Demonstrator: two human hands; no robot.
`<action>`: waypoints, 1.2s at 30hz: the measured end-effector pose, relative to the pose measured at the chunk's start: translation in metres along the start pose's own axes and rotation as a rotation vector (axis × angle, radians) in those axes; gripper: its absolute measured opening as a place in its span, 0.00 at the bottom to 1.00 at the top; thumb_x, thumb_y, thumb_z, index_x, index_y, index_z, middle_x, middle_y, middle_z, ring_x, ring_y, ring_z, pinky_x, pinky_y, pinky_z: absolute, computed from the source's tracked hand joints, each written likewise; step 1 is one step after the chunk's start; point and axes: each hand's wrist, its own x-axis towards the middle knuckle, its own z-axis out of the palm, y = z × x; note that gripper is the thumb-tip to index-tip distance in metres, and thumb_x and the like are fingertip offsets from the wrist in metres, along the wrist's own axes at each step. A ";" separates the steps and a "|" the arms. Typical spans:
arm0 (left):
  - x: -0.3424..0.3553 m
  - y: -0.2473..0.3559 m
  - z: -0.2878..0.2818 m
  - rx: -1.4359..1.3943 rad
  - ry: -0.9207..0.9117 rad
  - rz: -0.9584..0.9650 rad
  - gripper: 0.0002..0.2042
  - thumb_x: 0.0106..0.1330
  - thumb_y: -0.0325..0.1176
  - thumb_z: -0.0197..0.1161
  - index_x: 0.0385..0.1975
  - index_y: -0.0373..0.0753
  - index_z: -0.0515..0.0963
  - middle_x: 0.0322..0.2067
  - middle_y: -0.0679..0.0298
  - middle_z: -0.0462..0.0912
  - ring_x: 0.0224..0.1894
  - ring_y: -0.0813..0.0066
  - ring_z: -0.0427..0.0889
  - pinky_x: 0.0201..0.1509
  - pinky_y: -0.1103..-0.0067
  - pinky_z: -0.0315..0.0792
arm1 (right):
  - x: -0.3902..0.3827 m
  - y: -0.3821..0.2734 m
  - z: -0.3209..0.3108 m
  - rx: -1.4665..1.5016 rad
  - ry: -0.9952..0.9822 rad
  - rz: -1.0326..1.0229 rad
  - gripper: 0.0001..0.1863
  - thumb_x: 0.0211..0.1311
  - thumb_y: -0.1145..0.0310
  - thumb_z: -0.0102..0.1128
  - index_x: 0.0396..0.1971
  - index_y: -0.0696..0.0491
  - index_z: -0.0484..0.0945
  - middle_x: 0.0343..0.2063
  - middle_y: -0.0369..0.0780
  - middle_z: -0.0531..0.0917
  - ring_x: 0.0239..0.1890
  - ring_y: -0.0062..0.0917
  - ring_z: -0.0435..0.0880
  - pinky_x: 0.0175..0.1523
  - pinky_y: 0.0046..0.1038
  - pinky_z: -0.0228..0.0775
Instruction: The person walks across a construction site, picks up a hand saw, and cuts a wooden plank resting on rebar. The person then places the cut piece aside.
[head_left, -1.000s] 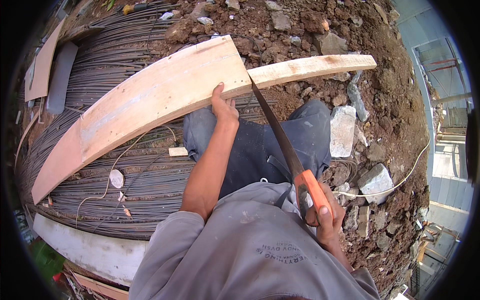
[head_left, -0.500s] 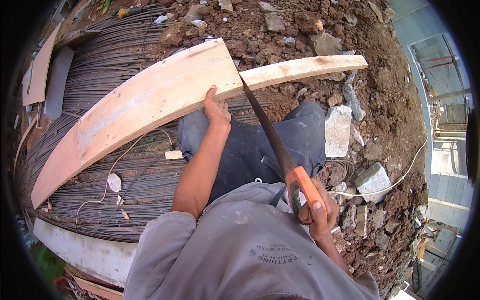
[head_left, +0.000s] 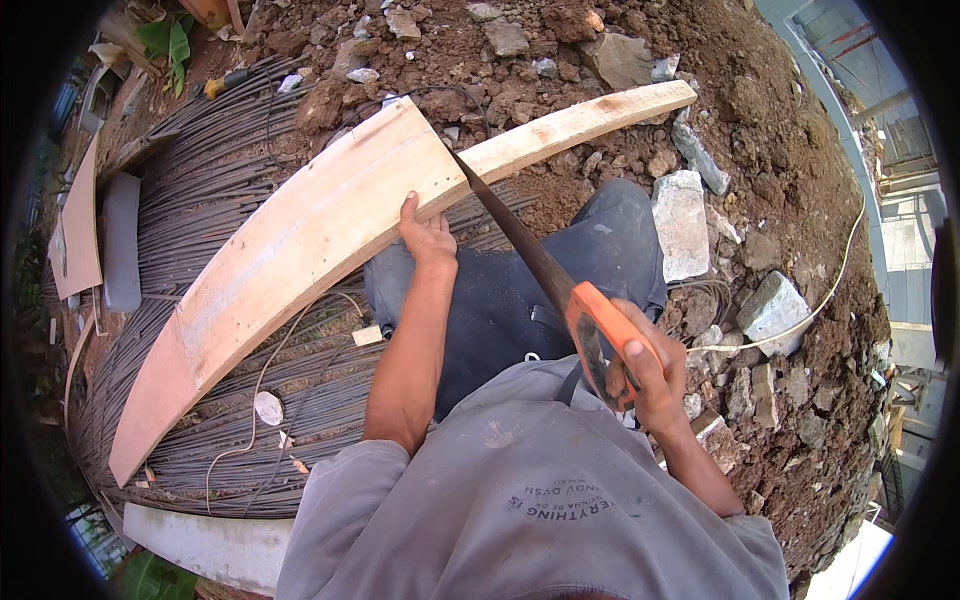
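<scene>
A broad curved wooden board slants from lower left to upper centre, its pale face upward. My left hand grips its near edge, with the thumb on the face and the fingers underneath. In my right hand is a handsaw, held by its orange handle. Its dark blade meets the board's right end, where a narrow curved wooden strip extends farther right. The blade's tip is partly hidden by the wood there.
Long thin metal rods lie under and beyond the board. Reddish soil with broken concrete spreads to the right. A pale cable crosses the rubble. Loose panels stand at far left, and a white slab lies at lower left.
The saw has been pushed forward, away from me, along the board's end, bringing my right hand closer to the wood. The whole view has tilted, while my left hand keeps its hold.
</scene>
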 end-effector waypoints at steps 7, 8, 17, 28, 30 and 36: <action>-0.025 -0.004 0.001 0.072 -0.064 -0.105 0.36 0.50 0.43 0.70 0.60 0.42 0.63 0.58 0.60 0.66 0.65 0.66 0.62 0.72 0.72 0.41 | 0.145 0.064 0.049 0.034 0.114 -0.091 0.21 0.67 0.61 0.49 0.55 0.57 0.75 0.13 0.31 0.70 0.13 0.13 0.65 0.20 0.21 0.59; -0.016 0.002 -0.001 0.055 -0.040 -0.099 0.36 0.49 0.43 0.70 0.60 0.42 0.63 0.59 0.61 0.66 0.65 0.67 0.61 0.72 0.72 0.42 | 0.119 0.054 0.045 0.050 0.081 -0.027 0.22 0.67 0.61 0.49 0.55 0.58 0.74 0.13 0.31 0.70 0.14 0.13 0.65 0.20 0.21 0.59; -0.034 0.006 0.027 0.048 -0.118 -0.034 0.36 0.49 0.46 0.70 0.58 0.41 0.64 0.59 0.59 0.65 0.66 0.66 0.59 0.73 0.71 0.38 | 0.074 0.043 0.024 0.036 0.038 -0.144 0.23 0.67 0.61 0.48 0.57 0.59 0.72 0.16 0.31 0.70 0.16 0.12 0.66 0.24 0.19 0.59; -0.037 0.027 0.020 0.050 -0.050 0.025 0.39 0.49 0.46 0.72 0.61 0.44 0.61 0.59 0.60 0.67 0.66 0.67 0.61 0.72 0.69 0.45 | -0.018 0.029 -0.014 0.098 -0.066 -0.151 0.25 0.69 0.60 0.47 0.58 0.64 0.70 0.15 0.31 0.71 0.16 0.10 0.66 0.25 0.16 0.58; -0.038 0.022 0.024 0.051 -0.044 0.016 0.39 0.50 0.46 0.72 0.62 0.44 0.61 0.59 0.60 0.67 0.66 0.66 0.61 0.72 0.69 0.44 | 0.020 0.049 0.007 0.078 -0.038 -0.227 0.25 0.68 0.60 0.48 0.57 0.63 0.70 0.16 0.31 0.71 0.17 0.10 0.67 0.25 0.17 0.59; -0.034 0.023 0.026 0.043 -0.120 -0.008 0.37 0.51 0.44 0.71 0.61 0.42 0.62 0.59 0.58 0.67 0.66 0.64 0.61 0.71 0.69 0.46 | 0.095 0.069 0.034 0.242 0.007 -0.182 0.25 0.67 0.63 0.48 0.59 0.62 0.69 0.15 0.31 0.69 0.17 0.12 0.66 0.24 0.18 0.59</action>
